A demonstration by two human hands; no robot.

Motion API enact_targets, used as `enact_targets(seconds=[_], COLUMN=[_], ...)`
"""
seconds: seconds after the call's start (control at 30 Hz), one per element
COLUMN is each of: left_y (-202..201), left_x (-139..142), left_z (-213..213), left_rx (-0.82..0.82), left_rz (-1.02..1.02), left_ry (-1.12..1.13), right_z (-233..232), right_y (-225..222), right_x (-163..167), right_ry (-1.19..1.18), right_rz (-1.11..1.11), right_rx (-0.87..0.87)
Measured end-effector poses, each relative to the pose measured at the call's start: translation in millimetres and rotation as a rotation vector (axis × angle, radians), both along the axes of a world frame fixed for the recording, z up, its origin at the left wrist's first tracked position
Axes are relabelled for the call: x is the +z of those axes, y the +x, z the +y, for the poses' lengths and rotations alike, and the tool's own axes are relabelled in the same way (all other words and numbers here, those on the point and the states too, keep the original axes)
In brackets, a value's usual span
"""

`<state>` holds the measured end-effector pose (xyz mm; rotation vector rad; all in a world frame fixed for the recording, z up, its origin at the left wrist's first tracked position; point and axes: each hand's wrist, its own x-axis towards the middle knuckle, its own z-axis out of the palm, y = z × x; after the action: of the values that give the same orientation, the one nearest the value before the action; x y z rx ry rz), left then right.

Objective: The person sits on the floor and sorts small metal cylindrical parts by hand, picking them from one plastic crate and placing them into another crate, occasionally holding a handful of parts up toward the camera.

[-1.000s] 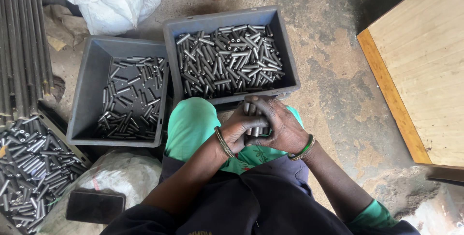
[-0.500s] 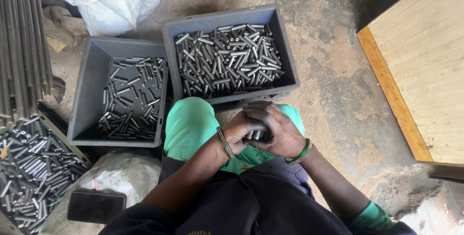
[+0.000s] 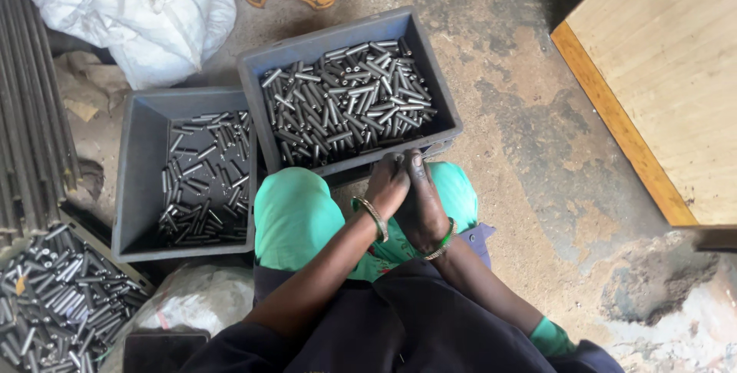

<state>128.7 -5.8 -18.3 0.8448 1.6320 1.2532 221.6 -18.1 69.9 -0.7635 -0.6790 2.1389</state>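
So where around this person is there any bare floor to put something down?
The stained concrete floor is bare between the fuller grey plastic bin of short metal rods and the pale wooden board. The other side is crowded: a second grey bin, white sacks and long steel bars.

Left hand (image 3: 388, 186) and right hand (image 3: 421, 203) pressed together over green-clad knees, at near rim of grey crate (image 3: 253, 74) filled with short steel rods (image 3: 345, 100). Second grey crate (image 3: 142, 181), part-filled, to its left. Concrete floor (image 3: 522, 112).
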Motion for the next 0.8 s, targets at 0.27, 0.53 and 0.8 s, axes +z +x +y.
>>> enact_targets(seconds=[0.27, 0.53, 0.8], left_y=[10.8, -3.6, -34.4], left_x=[49.3, 114.3, 119.6], left_z=[-11.5, -28.8, -34.5], left_rx=[-0.360, -0.574, -0.132], left_rz=[0.333, 0.818, -0.377], left_ry=[-0.211, -0.250, 0.021], right_z=[6.9, 10.1, 0.2], right_y=[5.4, 31.5, 33.9], right_x=[-33.2, -50.5, 16.1], right_ry=[-0.183, -0.430, -0.147], right_rz=[0.218, 0.286, 0.118], right_rx=[-0.012, -0.090, -0.127])
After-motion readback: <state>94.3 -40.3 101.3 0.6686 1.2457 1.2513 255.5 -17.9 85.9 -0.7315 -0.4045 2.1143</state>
